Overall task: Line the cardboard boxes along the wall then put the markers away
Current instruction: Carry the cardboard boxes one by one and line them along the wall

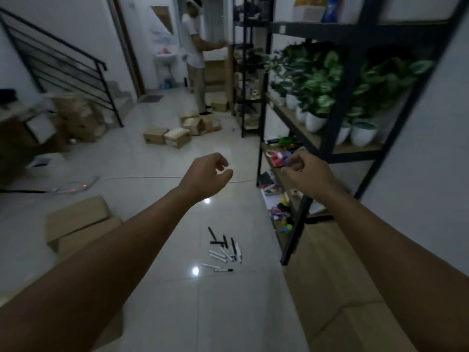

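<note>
My left hand (206, 174) and right hand (303, 172) are curled, holding nothing. The brown cardboard boxes (81, 224) sit scattered, and the black and white markers (224, 251) wait on the floor.

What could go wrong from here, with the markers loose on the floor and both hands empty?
The markers lie scattered on glossy tile in the walkway, so a step there could roll one underfoot. A white cable crosses the floor ahead, a likely trip point when carrying the cardboard boxes. A second person stands among more boxes further on, so a collision is possible.
</note>
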